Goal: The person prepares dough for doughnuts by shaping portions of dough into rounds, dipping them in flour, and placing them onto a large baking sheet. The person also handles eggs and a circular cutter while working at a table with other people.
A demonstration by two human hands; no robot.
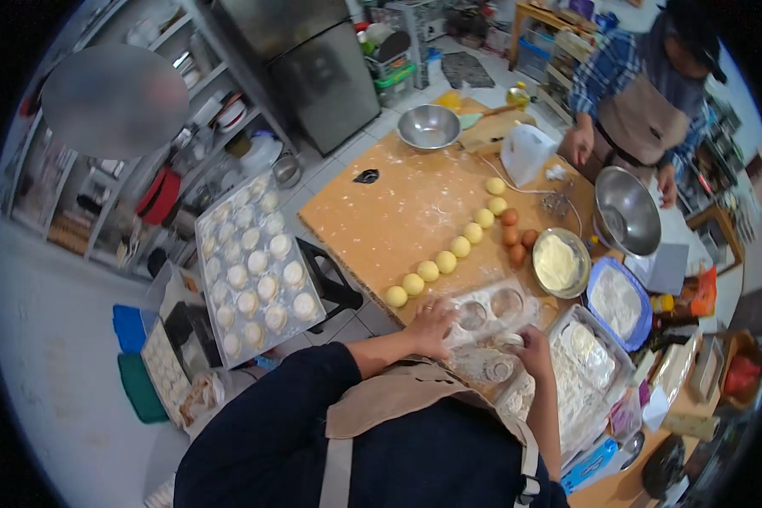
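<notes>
My left hand [433, 328] lies with its fingers spread at the left edge of a flour-dusted, pale plastic tray with round hollows [493, 296]. My right hand [534, 350] is closed beside a small white curved piece [511, 339] near the tray's right end; I cannot make out what this piece is. Just below it, close to my apron, is a clear object [483, 366] of unclear kind. Yellow dough balls [427, 271] run in a slanting row across the wooden table [372, 220]. Brown eggs [516, 254] sit to their right.
Right of my hands are a metal bowl of pale cream [560, 262], a blue tub of flour [618, 300] and a floury box [576, 398]. A tray of round dough pieces [256, 262] stands left. Across the table, a co-worker [648, 110] stands by a steel bowl [626, 212].
</notes>
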